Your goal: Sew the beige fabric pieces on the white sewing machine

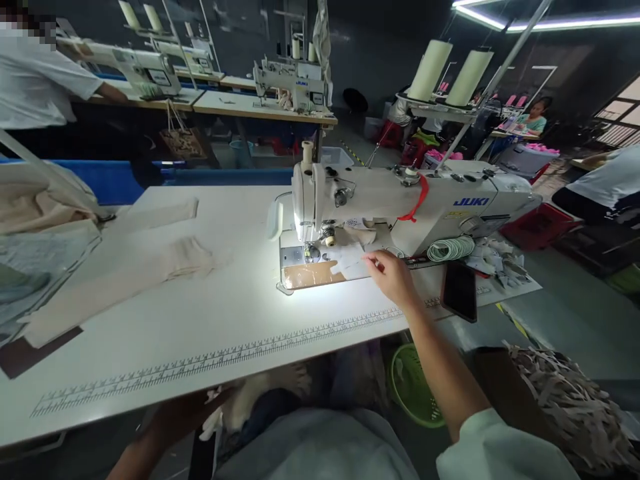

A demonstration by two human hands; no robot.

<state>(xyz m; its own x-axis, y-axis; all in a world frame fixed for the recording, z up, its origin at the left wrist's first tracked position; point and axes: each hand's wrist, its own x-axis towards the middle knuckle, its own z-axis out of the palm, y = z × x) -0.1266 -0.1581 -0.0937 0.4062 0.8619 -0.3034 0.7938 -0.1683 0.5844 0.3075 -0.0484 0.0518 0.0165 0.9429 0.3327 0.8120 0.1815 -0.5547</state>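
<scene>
My right hand point(389, 272) is over the bed of a white sewing machine point(360, 193), right of the needle. Its thumb and forefinger come together at the edge of a pale, flat piece point(347, 257); whether they grip it is unclear. Below the table's front edge, in shadow, my left hand point(193, 410) is beside cream fabric point(273, 393) over my lap. Its fingers are too dark to make out. Left of the needle, strips of beige fabric point(115, 283) lie on the white table point(210, 333).
A printed ruler point(260, 347) runs along the front edge. On the right are a phone point(459, 291), a coil of pale green cord point(451, 249) and fabric scraps point(497, 260). A green basket point(417, 387) stands below. Piled cloth point(43, 200) is at left; other people sit further off.
</scene>
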